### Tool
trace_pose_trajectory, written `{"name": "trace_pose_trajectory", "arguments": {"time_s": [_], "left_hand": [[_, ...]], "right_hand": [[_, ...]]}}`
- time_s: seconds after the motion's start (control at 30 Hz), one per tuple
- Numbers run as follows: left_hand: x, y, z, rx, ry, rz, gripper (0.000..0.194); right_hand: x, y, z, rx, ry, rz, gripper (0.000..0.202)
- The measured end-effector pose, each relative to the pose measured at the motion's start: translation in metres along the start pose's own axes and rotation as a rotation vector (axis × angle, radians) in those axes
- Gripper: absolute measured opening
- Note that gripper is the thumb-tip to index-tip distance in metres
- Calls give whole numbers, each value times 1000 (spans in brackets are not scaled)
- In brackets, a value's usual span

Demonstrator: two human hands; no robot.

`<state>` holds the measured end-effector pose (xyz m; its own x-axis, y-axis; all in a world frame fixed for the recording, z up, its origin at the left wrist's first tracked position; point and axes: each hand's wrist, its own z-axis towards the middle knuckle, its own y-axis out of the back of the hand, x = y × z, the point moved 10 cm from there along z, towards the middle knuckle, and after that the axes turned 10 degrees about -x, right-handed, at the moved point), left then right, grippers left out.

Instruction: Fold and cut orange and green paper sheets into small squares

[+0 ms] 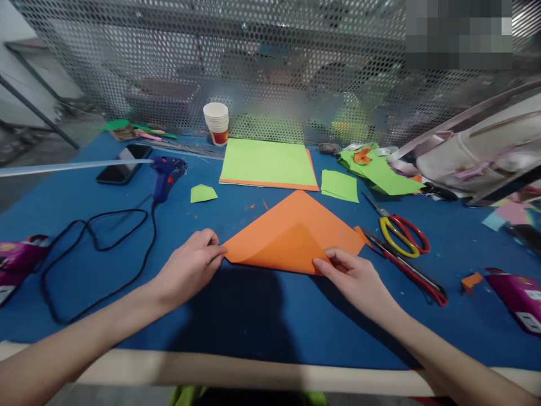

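Between left hand [196, 259] and right hand [353, 273], folded orange paper [279, 237].

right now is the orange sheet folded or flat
Folded: the orange sheet has a flap turned over itself, its edge showing as a darker layer between both hands.

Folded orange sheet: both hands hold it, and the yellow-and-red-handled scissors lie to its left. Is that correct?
No: the head view shows the scissors to the right of the folded orange sheet. The left hand and right hand do hold it.
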<state>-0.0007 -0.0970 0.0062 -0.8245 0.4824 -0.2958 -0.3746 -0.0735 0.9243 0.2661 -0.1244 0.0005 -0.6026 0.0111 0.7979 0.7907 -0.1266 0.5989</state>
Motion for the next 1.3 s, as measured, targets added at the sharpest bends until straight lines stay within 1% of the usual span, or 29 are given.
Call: {"name": "trace_pose_trajectory", "arguments": {"time_s": [0.07,0.13,0.27,0.37,0.5,0.57,0.6,0.67,0.73,0.77,0.83,0.9,0.97,1.03,1.1,1.17,1.2,1.27,1.3], "left_hand": [[-6,-1,-12,-15,-40,109,34],[-14,-2,-22,-30,-101,164,35],[-29,1,-33,-90,-235,174,39],[-29,3,-34,-114,-245,138,41],[-25,7,-33,-110,-219,93,39],[-30,9,-35,-86,-245,39,38],[-34,10,-37,-59,-269,-14,37],[-42,11,-39,42,-302,-168,37],[-47,11,-36,147,-276,-314,39],[-47,11,-32,182,-241,-355,39],[-43,12,-18,200,-164,-353,35],[-40,14,3,155,-108,-319,28],[-38,12,27,104,-76,-280,28],[-38,2,50,84,-74,-203,35],[-40,-11,69,88,-97,-148,45],[-41,-30,80,170,-113,-83,49],[-40,-36,83,194,-120,-33,49],[-41,-43,88,222,-137,39,48],[-42,-44,89,223,-140,54,47]], "right_hand": [[-3,2,1,-9,-17,-23,35],[-8,3,4,-35,-31,-50,36],[-10,3,10,-78,-30,-54,38],[-4,3,15,-104,14,-49,38],[5,1,20,-105,72,-64,33],[9,0,20,-64,98,-56,29],[11,-2,20,-22,113,-45,25],[16,-7,16,80,159,-23,17],[23,-8,10,171,229,-7,10],[28,-8,6,200,275,3,9],[45,-5,-2,232,394,42,14],[66,-2,-14,256,536,102,19],[87,-1,-28,300,656,163,21],[102,-1,-40,356,736,190,21],[112,2,-48,381,800,179,22],[113,6,-51,410,840,169,24],[109,6,-49,452,835,170,24],[88,4,-36,533,765,152,24],[72,3,-21,536,699,107,25]]}}
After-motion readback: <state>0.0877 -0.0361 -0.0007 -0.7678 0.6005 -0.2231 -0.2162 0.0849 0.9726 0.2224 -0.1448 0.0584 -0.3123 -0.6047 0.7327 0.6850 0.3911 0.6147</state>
